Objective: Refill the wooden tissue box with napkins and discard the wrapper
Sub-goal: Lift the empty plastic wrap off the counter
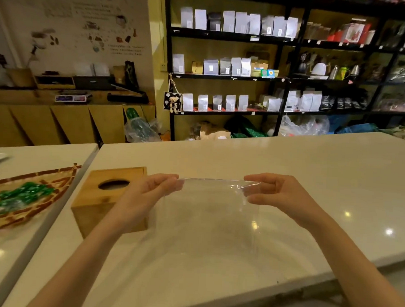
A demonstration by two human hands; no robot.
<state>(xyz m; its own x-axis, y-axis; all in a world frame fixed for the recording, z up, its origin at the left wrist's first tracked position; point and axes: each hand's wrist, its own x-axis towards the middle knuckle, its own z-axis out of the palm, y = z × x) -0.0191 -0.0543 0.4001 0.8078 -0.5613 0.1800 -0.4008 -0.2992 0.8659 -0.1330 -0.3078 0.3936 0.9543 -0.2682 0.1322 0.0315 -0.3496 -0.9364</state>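
A clear plastic wrapper (208,211) hangs stretched flat above the white table (311,181). My left hand (148,192) pinches its upper left corner and my right hand (276,191) pinches its upper right corner. The wrapper looks empty; no napkins show in it. The wooden tissue box (102,200) stands on the table just left of my left hand, with an oval hole in its top. The hole looks dark, and I cannot tell what is inside.
A woven basket (56,193) holding green packets sits on the neighbouring table at the left. A gap separates the two tables. Black shelves (286,80) with bags stand beyond the table's far edge. The table's near edge runs at the lower right.
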